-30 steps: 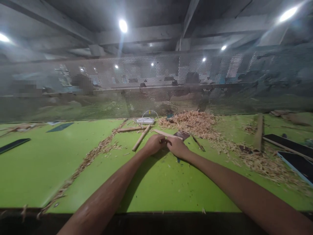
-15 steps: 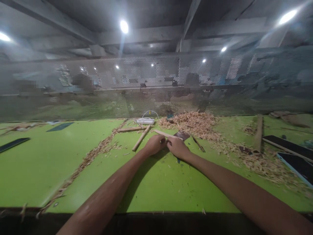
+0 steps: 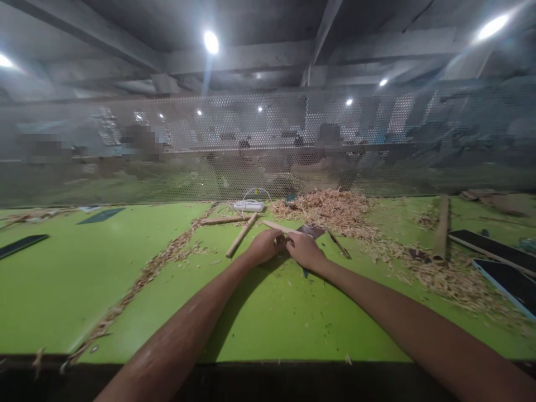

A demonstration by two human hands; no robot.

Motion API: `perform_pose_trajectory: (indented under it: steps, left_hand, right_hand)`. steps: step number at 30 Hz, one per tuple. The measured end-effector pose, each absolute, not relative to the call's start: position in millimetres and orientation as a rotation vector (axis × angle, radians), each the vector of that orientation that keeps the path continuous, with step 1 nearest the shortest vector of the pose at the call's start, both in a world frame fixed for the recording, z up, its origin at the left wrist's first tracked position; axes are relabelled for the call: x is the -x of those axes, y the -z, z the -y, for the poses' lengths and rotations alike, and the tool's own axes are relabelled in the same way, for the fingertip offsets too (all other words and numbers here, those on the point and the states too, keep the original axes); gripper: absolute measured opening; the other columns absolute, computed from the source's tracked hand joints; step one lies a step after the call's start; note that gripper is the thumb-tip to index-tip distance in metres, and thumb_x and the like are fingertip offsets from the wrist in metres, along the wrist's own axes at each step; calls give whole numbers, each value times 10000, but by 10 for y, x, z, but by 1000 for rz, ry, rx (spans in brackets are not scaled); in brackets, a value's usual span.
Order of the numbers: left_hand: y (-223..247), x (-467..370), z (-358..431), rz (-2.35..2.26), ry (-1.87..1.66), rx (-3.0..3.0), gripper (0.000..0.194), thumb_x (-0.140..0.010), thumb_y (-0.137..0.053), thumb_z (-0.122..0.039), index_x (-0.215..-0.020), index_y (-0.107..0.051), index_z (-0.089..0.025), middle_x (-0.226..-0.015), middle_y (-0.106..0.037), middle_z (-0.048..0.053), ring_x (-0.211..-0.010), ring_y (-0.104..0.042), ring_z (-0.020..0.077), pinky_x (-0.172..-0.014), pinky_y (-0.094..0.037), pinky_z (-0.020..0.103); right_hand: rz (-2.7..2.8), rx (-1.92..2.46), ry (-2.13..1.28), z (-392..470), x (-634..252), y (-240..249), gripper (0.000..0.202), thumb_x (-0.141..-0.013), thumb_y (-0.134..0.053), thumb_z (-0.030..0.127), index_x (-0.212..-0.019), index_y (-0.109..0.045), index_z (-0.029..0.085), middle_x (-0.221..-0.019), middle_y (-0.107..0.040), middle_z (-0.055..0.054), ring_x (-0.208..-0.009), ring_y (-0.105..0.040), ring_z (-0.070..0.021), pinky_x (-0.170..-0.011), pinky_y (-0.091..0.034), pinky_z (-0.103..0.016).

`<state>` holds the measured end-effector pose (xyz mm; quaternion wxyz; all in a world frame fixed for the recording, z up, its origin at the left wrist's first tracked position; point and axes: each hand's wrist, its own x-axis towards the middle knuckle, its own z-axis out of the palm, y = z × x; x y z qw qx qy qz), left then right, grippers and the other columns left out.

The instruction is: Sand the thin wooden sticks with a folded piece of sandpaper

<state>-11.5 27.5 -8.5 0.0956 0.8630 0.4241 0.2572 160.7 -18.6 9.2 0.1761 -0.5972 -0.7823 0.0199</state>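
Close together over the green table [image 3: 268,335], my left hand [image 3: 266,247] and my right hand [image 3: 306,251] meet at the fingertips. The fingers of both are curled closed, and whatever is pinched between them is too small and hidden to make out. A pale wooden stick [image 3: 276,225] runs just beyond the fingers, its right part passing behind my right hand; I cannot tell whether it is touched. A dark flat piece, perhaps sandpaper [image 3: 313,230], lies past the right knuckles. Left of my left hand rests another wooden stick [image 3: 242,235].
Curly wood shavings [image 3: 330,205] are heaped at the back. A thin dark tool [image 3: 338,244] lies right of my hand. A white power strip [image 3: 249,206] sits by the mesh screen [image 3: 259,167]. Phones [image 3: 506,282] and a brown tube [image 3: 441,229] are at right.
My hands stay in nearly the same place, with only a slight shift of the fingers. The whole view has tilted a little.
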Motion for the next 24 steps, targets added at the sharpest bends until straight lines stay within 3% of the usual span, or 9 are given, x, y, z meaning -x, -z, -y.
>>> perform_pose_trajectory:
  steps: [6,12,24]
  left_hand:
    - [79,115,-270,-1238,-786,-2555,152,-874,-647,-84,-877,-785,-149,-895,-791,76,-786,-655,209,-724,-456,284]
    - [93,128,-293,-1198,-794,-2570,83,-877,-706,-134,-850,-782,-153,-850,-775,66,-765,-645,204,-715,-444,282]
    - [82,146,-261,-1174,-839,-2599,111,-844,-682,-82,-851,-774,-144,-845,-770,74,-758,-635,205,-714,-431,289]
  right_hand:
    - [2214,1677,-96,174,-1611,-85,273,-1050,-525,171,-1117,-788,141,-1047,-804,-139,-909,-717,-239,-790,-524,-317]
    - [2241,1657,-85,169,-1621,-75,278,-1026,-533,153,-1124,-793,138,-1084,-808,-153,-965,-721,-263,-854,-526,-339]
    - [2273,1538,-178,124,-1632,-22,270,-1009,-518,126,-1078,-779,110,-1087,-809,-146,-955,-705,-250,-860,-524,-349]
